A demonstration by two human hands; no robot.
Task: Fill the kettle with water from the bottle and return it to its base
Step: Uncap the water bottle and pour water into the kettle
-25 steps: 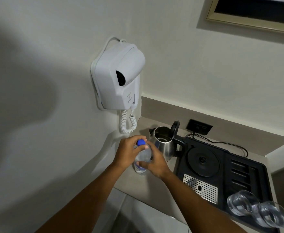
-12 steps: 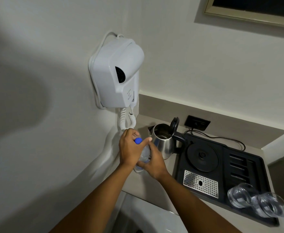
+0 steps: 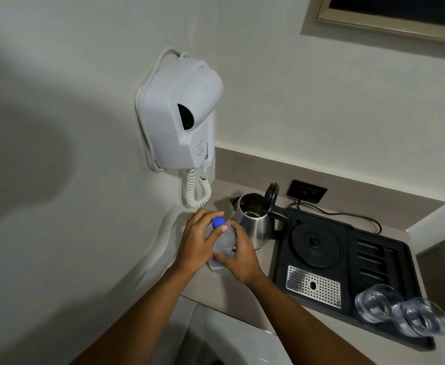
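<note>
Bottle [image 3: 222, 242] in two hands [image 3: 217, 248].

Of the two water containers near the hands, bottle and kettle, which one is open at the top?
The steel kettle: its black lid stands flipped up. The bottle has its blue cap on.

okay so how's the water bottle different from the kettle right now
The bottle is clear plastic; the kettle is shiny steel with a black handle. The bottle is shut by its blue cap, while the kettle's lid stands flipped open. The left hand and right hand both hold the bottle; nothing touches the kettle. Shared: both are by the counter's left end, and the kettle is off its round base.
</note>
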